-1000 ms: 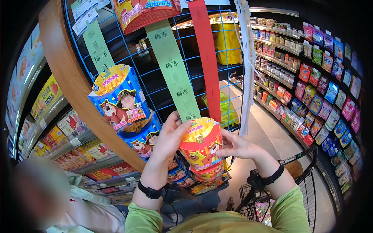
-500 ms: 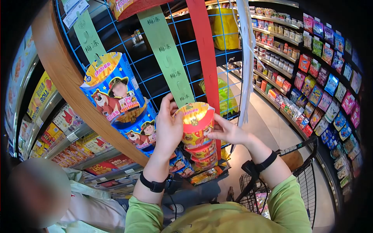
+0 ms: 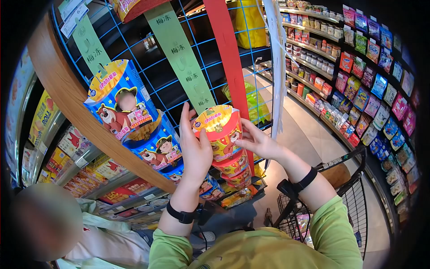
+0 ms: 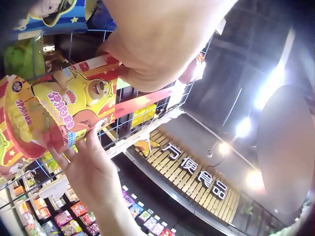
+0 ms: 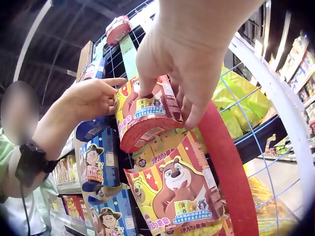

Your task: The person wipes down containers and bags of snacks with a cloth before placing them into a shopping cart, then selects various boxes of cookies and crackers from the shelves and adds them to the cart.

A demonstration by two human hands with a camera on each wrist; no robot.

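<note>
2 half-curled hands hold a cup between blue packs and a red strip.

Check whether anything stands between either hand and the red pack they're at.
Nothing visible does. The right hand pinches the red pack by its right side; the left hand is right at its left edge. The green strip runs behind; the blue packs hang clear to the left.

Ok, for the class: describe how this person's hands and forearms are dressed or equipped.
The left hand and right hand are bare. Each wrist wears a black strap with a black device; a thin dark cable hangs from the left one. Lime-green sleeves end near the elbows.
</note>
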